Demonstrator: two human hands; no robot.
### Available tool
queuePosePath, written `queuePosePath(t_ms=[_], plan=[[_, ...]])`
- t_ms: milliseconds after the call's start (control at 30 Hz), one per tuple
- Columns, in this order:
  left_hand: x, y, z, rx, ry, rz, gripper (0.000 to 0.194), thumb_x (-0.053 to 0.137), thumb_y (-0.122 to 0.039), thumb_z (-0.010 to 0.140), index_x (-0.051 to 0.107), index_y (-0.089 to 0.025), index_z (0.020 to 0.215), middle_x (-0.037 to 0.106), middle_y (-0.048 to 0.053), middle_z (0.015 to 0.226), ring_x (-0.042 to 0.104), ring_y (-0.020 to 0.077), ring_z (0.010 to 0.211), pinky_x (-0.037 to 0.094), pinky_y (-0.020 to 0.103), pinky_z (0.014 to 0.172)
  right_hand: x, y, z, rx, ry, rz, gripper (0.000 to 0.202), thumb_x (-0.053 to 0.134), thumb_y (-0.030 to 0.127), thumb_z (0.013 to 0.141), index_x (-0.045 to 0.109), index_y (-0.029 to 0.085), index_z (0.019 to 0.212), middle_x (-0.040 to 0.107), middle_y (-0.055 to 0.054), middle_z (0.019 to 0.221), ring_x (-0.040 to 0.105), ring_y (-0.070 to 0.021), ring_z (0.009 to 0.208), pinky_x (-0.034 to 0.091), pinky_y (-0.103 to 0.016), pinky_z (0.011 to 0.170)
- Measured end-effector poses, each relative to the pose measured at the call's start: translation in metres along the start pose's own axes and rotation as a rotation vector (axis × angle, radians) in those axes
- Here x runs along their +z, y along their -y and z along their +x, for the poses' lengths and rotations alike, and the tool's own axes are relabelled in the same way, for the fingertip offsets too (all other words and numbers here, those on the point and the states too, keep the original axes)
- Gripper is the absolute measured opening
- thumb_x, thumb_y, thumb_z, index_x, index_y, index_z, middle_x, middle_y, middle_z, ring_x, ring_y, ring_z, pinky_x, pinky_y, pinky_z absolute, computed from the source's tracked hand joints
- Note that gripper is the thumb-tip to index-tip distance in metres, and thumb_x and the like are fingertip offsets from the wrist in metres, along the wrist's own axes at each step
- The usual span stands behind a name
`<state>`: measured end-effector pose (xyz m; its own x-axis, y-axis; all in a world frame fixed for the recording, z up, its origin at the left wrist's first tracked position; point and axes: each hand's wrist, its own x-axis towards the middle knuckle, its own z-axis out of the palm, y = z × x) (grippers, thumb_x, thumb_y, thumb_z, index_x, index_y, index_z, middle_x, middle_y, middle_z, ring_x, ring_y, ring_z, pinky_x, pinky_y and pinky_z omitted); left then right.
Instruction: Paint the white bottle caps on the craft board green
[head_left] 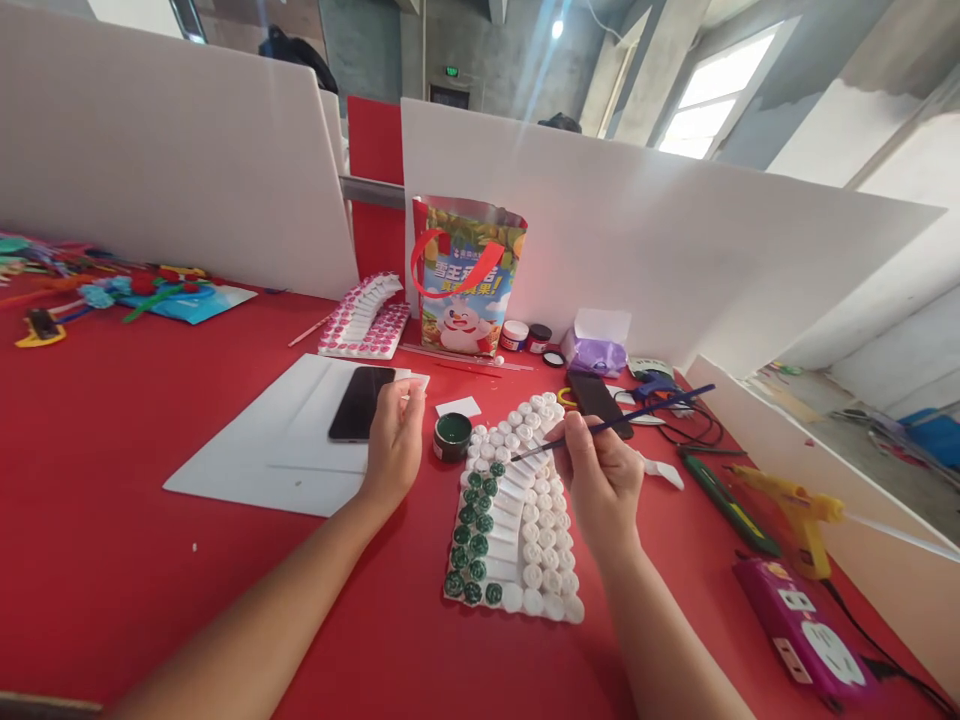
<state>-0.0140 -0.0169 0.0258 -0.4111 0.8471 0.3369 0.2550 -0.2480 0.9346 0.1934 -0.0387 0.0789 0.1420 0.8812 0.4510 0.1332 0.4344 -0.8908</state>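
Note:
A thin dark blue brush [645, 408] is pinched in my right hand [602, 472], its tip at the upper left part of a white piece covered in small rosettes [550, 530]. Green coats several rosettes along the left side; those on the right and top are white. A pale ribbed strip curves up its middle. My left hand [397, 440] has its fingers closed on a small white piece [417, 384], beside a black phone [361, 403] on white boards [247, 450]. Between the hands stands an open jar of dark green paint [452, 436].
Behind are a pink-and-white rosette piece [365, 320], a printed bag [469, 285], paint jars [514, 335] and a purple pack [598, 350]. At right lie another phone [600, 400], a green cutter [729, 503], a yellow glue gun [799, 510] and a magenta power strip [806, 635].

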Motion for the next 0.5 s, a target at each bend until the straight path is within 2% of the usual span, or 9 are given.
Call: queuePosePath(t_ms=[67, 167, 333, 500], plan=[[0.002, 0.002, -0.003, 0.05, 0.034, 0.039, 0.034, 0.042, -0.05, 0.103, 0.059, -0.021, 0.11, 0.063, 0.007, 0.108, 0.061, 0.0209, 0.098, 0.05, 0.036, 0.09, 0.001, -0.002, -0.002, -0.064, 0.029, -0.058, 0.047, 0.063, 0.054, 0.097, 0.065, 0.017, 0.068, 0.047, 0.005, 0.05, 0.039, -0.0068, 0.043, 0.03, -0.022, 0.042], [0.005, 0.006, -0.005, 0.093, 0.093, 0.061, 0.036, 0.04, -0.05, 0.104, 0.057, -0.02, 0.115, 0.064, 0.01, 0.117, 0.06, 0.0241, 0.111, 0.047, 0.04, 0.098, 0.003, -0.006, -0.005, -0.101, 0.086, -0.114, 0.044, 0.06, 0.049, 0.1, 0.065, 0.017, 0.07, 0.046, 0.005, 0.051, 0.038, -0.0072, 0.044, 0.03, -0.022, 0.043], [0.009, 0.014, -0.008, 0.073, 0.195, 0.077, 0.04, 0.038, -0.052, 0.105, 0.054, -0.02, 0.121, 0.062, 0.013, 0.125, 0.059, 0.0254, 0.119, 0.045, 0.043, 0.104, 0.007, -0.009, -0.01, -0.153, 0.154, -0.196, 0.042, 0.056, 0.045, 0.103, 0.063, 0.018, 0.072, 0.046, 0.005, 0.053, 0.04, -0.0081, 0.046, 0.032, -0.023, 0.044], [0.011, 0.02, -0.006, 0.028, 0.226, 0.059, 0.042, 0.039, -0.054, 0.104, 0.052, -0.019, 0.124, 0.062, 0.013, 0.125, 0.058, 0.0261, 0.121, 0.044, 0.044, 0.107, 0.007, -0.011, -0.009, -0.169, 0.224, -0.279, 0.044, 0.055, 0.042, 0.103, 0.059, 0.018, 0.066, 0.047, 0.004, 0.052, 0.04, -0.0083, 0.046, 0.033, -0.024, 0.045]])
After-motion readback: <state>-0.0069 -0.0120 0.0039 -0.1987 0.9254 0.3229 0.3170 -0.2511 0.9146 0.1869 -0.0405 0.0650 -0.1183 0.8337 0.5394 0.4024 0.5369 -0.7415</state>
